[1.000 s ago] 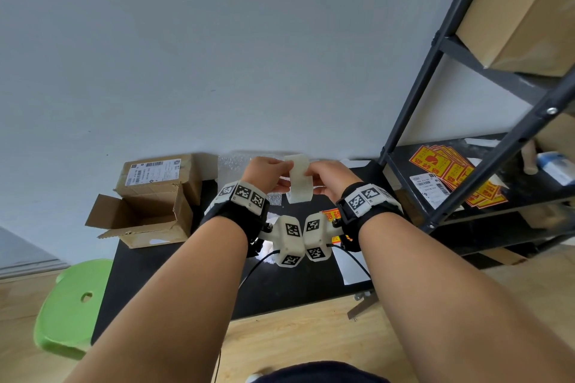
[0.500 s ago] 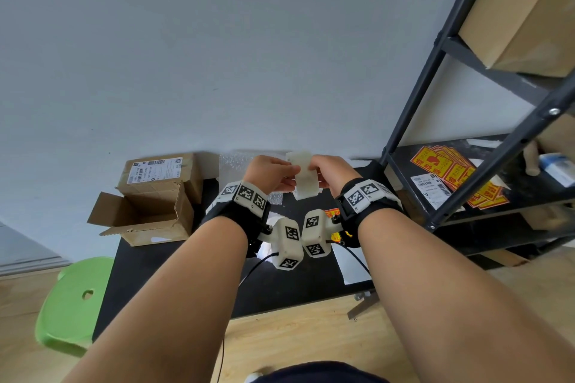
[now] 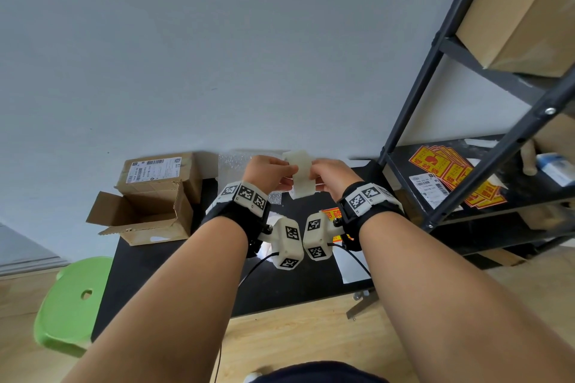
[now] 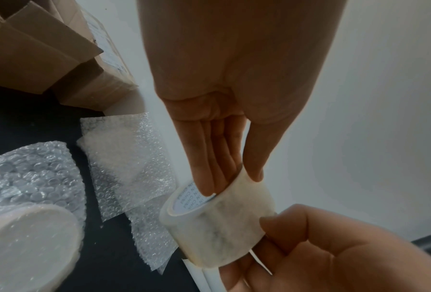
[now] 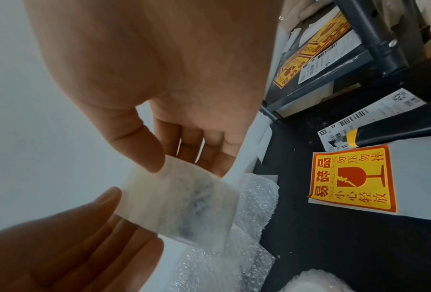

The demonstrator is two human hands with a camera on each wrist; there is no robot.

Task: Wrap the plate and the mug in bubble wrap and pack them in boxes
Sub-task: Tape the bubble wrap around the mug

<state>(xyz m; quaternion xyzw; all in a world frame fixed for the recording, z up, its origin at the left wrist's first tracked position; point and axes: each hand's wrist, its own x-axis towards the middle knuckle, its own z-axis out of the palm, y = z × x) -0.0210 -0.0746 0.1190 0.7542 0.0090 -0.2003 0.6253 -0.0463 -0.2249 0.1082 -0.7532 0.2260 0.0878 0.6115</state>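
Two hands (image 3: 270, 176) (image 3: 331, 179) gripping tape roll (image 3: 300, 174), fingertips hidden

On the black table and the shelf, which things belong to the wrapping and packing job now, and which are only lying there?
Belong to the job:
- tape roll, held by left hand and right hand
- loose bubble wrap sheets
- bubble-wrapped round item
- open cardboard box

Just lying about:
- fragile sticker on the table
- sticker stack on the shelf
- green stool
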